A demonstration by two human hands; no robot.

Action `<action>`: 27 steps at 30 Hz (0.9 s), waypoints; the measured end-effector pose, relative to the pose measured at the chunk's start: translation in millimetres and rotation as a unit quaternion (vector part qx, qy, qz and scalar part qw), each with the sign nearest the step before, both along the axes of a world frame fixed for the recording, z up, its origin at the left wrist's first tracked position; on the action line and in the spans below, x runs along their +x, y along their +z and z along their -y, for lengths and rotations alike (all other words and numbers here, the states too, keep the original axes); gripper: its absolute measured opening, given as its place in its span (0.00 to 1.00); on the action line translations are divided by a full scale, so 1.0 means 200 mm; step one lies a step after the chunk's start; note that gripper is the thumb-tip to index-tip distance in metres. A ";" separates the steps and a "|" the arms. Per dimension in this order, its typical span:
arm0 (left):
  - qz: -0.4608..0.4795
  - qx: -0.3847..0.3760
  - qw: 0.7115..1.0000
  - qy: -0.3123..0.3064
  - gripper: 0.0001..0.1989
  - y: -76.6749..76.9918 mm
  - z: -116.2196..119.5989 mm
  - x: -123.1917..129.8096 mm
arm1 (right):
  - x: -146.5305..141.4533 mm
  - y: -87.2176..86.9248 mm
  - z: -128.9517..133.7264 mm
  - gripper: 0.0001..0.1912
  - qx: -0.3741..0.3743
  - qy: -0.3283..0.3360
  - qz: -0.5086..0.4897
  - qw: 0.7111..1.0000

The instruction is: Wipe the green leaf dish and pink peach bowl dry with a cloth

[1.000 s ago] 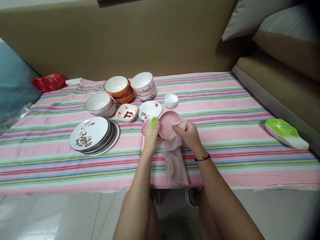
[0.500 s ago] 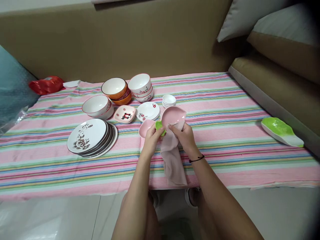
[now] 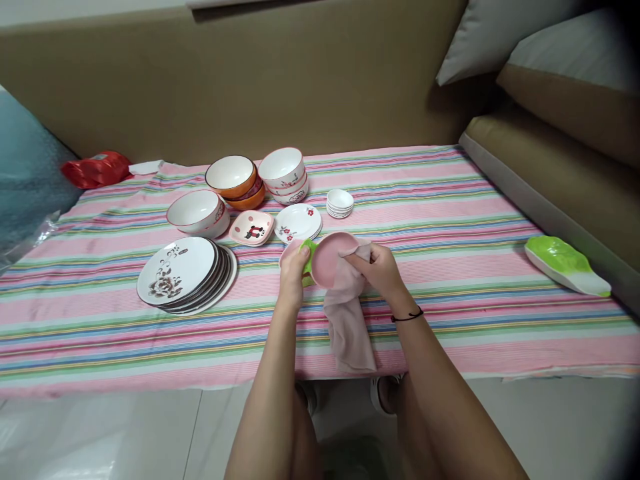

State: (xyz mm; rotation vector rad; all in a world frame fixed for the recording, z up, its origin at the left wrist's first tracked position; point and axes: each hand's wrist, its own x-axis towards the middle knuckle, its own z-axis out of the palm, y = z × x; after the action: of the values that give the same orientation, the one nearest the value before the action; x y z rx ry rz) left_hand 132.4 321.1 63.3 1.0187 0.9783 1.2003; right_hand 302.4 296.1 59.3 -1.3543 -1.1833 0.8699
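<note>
My left hand (image 3: 291, 275) is closed around the green leaf-shaped end of a pink dish (image 3: 327, 257), which is tilted above the cloth-covered surface. A greyish-pink cloth (image 3: 350, 333) is pinched in my right hand (image 3: 384, 272) and pressed against the right side of the dish's inner face; its loose end hangs down to the front edge. Partly hidden behind my left hand lies another pink dish (image 3: 286, 254). Just beyond sit white flowered plates (image 3: 300, 219) and small square pink dishes (image 3: 251, 225).
At the left is a stack of plates (image 3: 175, 270). Behind it stand white bowls (image 3: 195, 212), orange bowls (image 3: 231, 175) and red-rimmed bowls (image 3: 283, 167). Little white dishes (image 3: 340, 200) are stacked near the middle. A green-and-white dish (image 3: 563, 262) lies far right, by the sofa cushion (image 3: 550, 153).
The pink dish has turned and come lower, its rounded end now nearer me. My right hand has shifted slightly right and down with the cloth; my left hand still grips the green end.
</note>
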 end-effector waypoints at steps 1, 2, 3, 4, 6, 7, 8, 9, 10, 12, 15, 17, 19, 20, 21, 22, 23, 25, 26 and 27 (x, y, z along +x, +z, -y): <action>0.004 -0.012 1.000 0.013 0.19 0.00 0.00 0.01 | 0.00 0.00 0.00 0.25 -0.001 0.000 -0.005 1.000; 0.008 -0.022 1.000 0.018 0.20 -0.01 0.00 0.02 | -0.01 0.00 0.00 0.25 -0.004 -0.005 -0.011 1.000; 0.015 -0.031 0.999 0.015 0.20 -0.01 0.01 0.03 | -0.01 -0.01 -0.01 0.24 -0.009 -0.014 -0.020 1.000; 0.023 -0.037 0.999 0.005 0.21 -0.01 0.01 0.03 | -0.01 -0.01 -0.01 0.23 -0.014 -0.025 -0.029 0.999; 0.045 -0.039 0.998 -0.025 0.21 0.00 0.02 0.05 | -0.01 -0.03 -0.01 0.21 -0.026 -0.049 -0.049 0.997; 0.056 -0.039 0.997 -0.046 0.21 0.00 0.02 0.06 | -0.01 -0.03 -0.02 0.20 -0.030 -0.058 -0.059 0.996; 0.068 -0.041 0.995 -0.068 0.21 0.00 0.02 0.06 | -0.01 -0.04 -0.02 0.19 -0.034 -0.064 -0.068 0.995; 0.078 -0.045 0.992 -0.088 0.21 0.00 0.03 0.07 | -0.01 -0.04 -0.02 0.19 -0.037 -0.068 -0.075 0.994; 0.088 -0.051 0.989 -0.104 0.22 0.01 0.03 0.07 | -0.01 -0.05 -0.02 0.18 -0.039 -0.070 -0.080 0.994; 0.111 -0.064 0.985 -0.119 0.22 0.01 0.04 0.08 | -0.01 -0.04 -0.02 0.18 -0.040 -0.072 -0.088 0.993; 0.152 -0.085 0.978 -0.115 0.20 0.01 0.05 0.10 | -0.03 -0.04 -0.01 0.18 -0.043 -0.076 -0.107 0.990; 0.186 -0.091 0.972 -0.114 0.19 0.01 0.06 0.12 | -0.06 -0.04 -0.01 0.17 -0.050 -0.079 -0.139 0.986; 0.215 -0.083 0.966 -0.117 0.18 0.01 0.07 0.13 | -0.09 -0.04 -0.01 0.16 -0.063 -0.077 -0.181 0.979; 0.224 -0.076 0.964 -0.118 0.18 0.01 0.08 0.14 | -0.11 -0.04 -0.01 0.16 -0.070 -0.073 -0.199 0.975; 0.227 -0.070 0.964 -0.119 0.18 0.01 0.08 0.14 | -0.12 -0.04 -0.01 0.16 -0.076 -0.070 -0.211 0.972; 0.224 -0.064 0.965 -0.120 0.17 0.01 0.08 0.14 | -0.13 -0.05 -0.01 0.16 -0.080 -0.066 -0.216 0.971; 0.214 -0.060 0.967 -0.122 0.18 0.01 0.07 0.14 | -0.13 -0.05 -0.01 0.16 -0.080 -0.065 -0.214 0.971; 0.172 -0.048 0.976 -0.128 0.19 0.01 0.06 0.12 | -0.12 -0.05 -0.01 0.18 -0.069 -0.064 -0.183 0.979; 0.140 -0.041 0.981 -0.125 0.20 0.01 0.05 0.11 | -0.11 -0.05 -0.01 0.19 -0.058 -0.061 -0.155 0.984; 0.103 -0.033 0.987 -0.115 0.20 0.01 0.04 0.10 | -0.10 -0.05 -0.01 0.21 -0.047 -0.058 -0.118 0.990</action>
State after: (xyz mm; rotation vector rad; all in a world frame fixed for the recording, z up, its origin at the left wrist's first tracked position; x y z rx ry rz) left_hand 152.0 312.9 66.2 0.9068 0.7134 1.0512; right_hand 282.5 297.8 49.8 -1.3401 -0.8815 0.9826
